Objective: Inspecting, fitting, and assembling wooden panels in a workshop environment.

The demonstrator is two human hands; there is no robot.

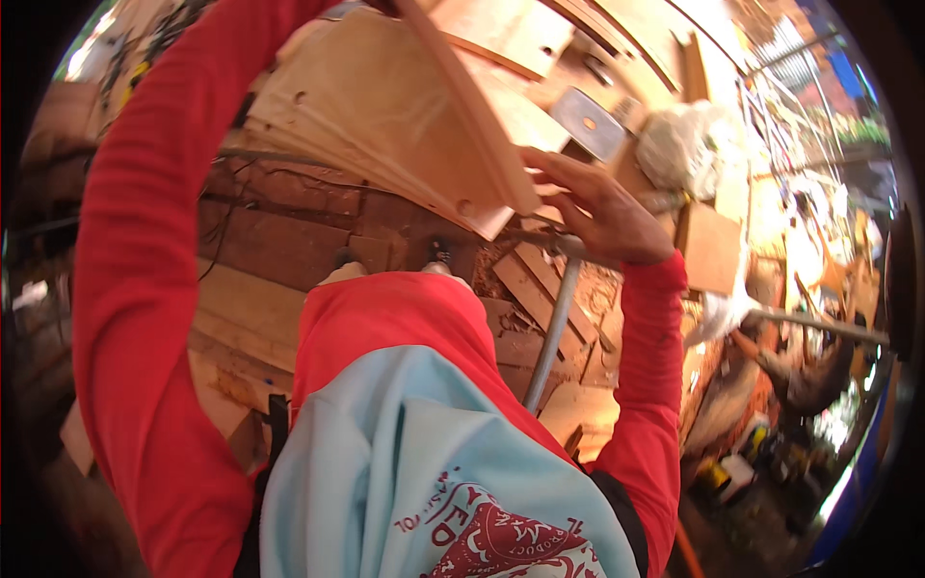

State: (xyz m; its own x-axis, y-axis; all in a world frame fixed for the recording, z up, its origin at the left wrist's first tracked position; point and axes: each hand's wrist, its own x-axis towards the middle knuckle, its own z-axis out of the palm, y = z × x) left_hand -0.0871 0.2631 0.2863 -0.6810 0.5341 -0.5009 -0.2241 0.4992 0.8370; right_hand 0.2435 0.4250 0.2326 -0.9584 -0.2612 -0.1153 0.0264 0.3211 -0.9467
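Observation:
A long, slightly curved wooden board [472, 111] stands tilted on edge over a stack of pale wood panels [356, 106], running from the upper edge of the view down toward my right hand. My right hand [602, 207] is beside the board's near end, with its fingers stretched and apart; the fingertips meet the board's side. My left arm [145, 212] in a red sleeve reaches up and out at the top of the view, so my left hand is hidden. The fanned panels have round holes near their corners.
Right of the panels are a metal tin-like box [589, 123] and a white plastic bag [686, 144]. A metal pipe [556, 328] slants down below my right hand. Wood offcuts [544, 289] and shavings lie on the brick floor [279, 226]. More boards [506, 29] lie at the far side.

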